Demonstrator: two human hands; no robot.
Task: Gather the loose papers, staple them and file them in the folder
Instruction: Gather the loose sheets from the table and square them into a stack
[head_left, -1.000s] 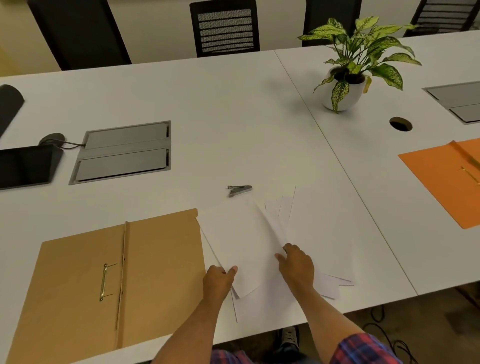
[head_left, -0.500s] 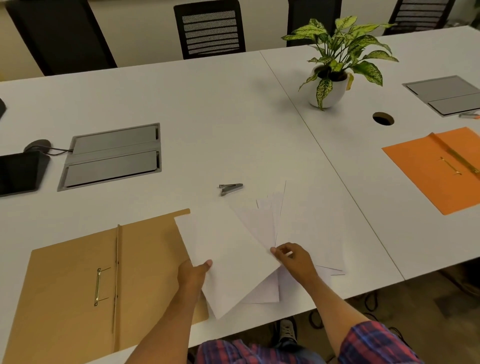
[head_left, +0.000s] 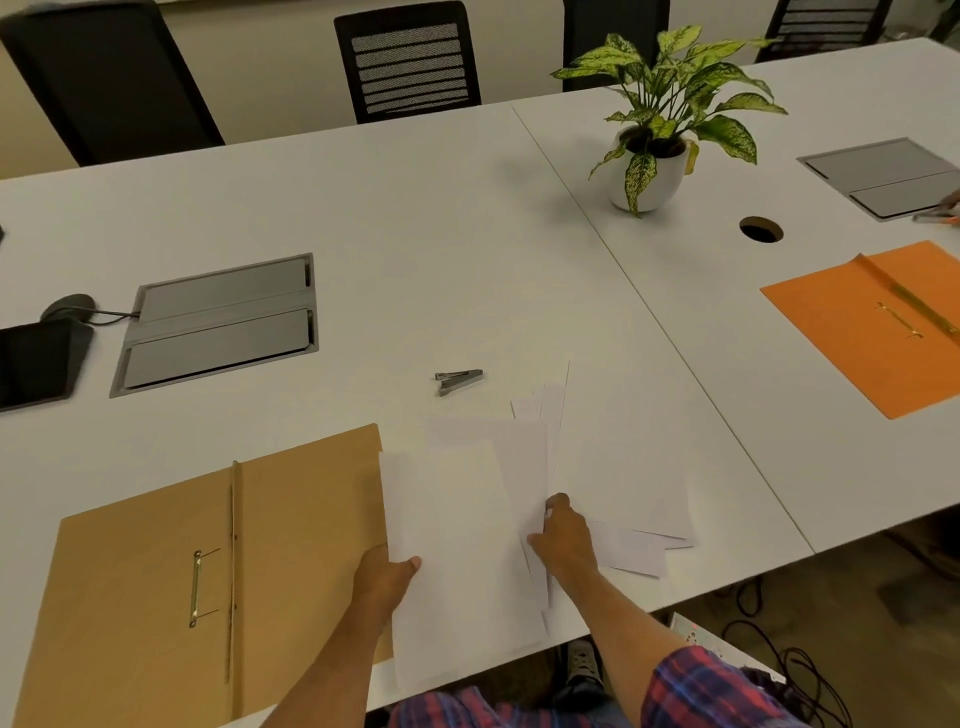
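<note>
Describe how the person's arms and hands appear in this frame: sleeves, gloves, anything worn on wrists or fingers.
Both hands are bare, with no gloves: the left hand and the right hand. No watch, bracelet or ring is visible. The forearms are uncovered. A red and blue plaid sleeve shows on the right arm, ending around the elbow; matching plaid fabric shows at the frame's bottom edge.

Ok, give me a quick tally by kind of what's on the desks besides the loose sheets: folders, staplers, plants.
Folders: 2, a tan one lying open at the left and an orange one at the right.
Staplers: 1, small and metal, lying beyond the papers.
Potted plants: 1.
Total: 4.
</note>
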